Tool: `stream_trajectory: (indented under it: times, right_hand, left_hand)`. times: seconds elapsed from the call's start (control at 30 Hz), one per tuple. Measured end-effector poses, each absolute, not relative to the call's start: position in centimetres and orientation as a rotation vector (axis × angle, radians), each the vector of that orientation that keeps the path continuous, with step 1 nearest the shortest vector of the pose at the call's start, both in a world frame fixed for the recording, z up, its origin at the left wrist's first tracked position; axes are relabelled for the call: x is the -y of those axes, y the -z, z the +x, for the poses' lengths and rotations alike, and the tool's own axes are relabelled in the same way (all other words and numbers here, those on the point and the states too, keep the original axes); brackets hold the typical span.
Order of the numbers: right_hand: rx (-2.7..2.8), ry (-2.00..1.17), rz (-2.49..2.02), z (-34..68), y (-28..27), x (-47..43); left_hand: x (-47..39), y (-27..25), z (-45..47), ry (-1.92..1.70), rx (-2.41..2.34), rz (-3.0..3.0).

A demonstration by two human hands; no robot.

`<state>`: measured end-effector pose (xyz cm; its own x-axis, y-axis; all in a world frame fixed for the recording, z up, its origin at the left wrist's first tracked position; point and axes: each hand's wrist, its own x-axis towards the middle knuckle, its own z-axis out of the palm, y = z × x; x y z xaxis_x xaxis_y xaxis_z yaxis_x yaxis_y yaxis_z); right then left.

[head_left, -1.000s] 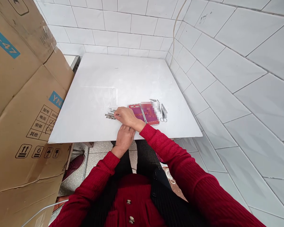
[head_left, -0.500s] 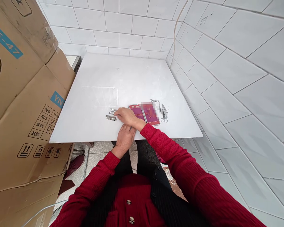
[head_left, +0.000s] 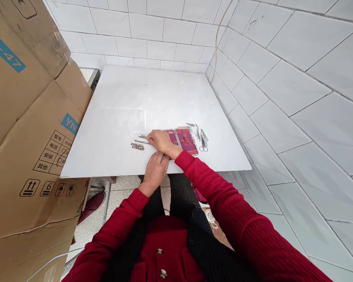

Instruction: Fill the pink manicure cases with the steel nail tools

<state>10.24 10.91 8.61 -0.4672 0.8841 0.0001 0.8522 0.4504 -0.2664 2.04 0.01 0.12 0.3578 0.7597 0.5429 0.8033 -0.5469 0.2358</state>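
An open manicure case [head_left: 187, 141], red outside and purple inside, lies near the front of the white table. My left hand [head_left: 155, 170] is at the table's front edge, fingers curled at the case's near left corner; my right wrist partly covers that spot. Crossing above it, my right hand [head_left: 161, 141] points left, its fingertips pinched at the end of a slim metal manicure tool [head_left: 141, 141]. Nail clippers [head_left: 137, 146] lie just nearer to me. Right of the case are small scissors [head_left: 204, 148] and several thin metal tools [head_left: 204, 135].
A large cardboard box [head_left: 41, 129] stands along the table's left side. White tiled walls [head_left: 282, 98] close off the back and right. A thin cable [head_left: 217, 39] runs down the corner. A dark red shoe [head_left: 92, 205] is on the floor at left.
My right hand has shifted slightly right and back, uncovering more of the slim tools at its fingertips. My left hand stays nearly in place.
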Motion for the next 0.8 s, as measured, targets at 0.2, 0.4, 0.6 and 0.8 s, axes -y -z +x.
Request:
stream_trajectory:
  times: [0.2, 0.4, 0.6, 0.8]
  right_hand:
    - [2.631, -0.309, -1.513, 9.4, -9.1, -11.7]
    - [2.799, -0.181, -1.472, 7.7, -9.4, -12.4]
    - [2.959, -0.047, -1.406, 6.3, -9.5, -13.0]
    - [3.07, -0.022, -1.354, 5.1, -9.6, -13.0]
  left_hand:
    - [0.0, -0.1, 2.1, 0.956, 1.433, -2.515]
    - [0.0, -0.1, 2.0, 0.96, 1.428, -2.527]
    - [-0.1, -0.1, 1.9, 0.969, 1.401, -2.521]
    - [-0.1, 0.0, 1.8, 0.948, 1.398, -2.537]
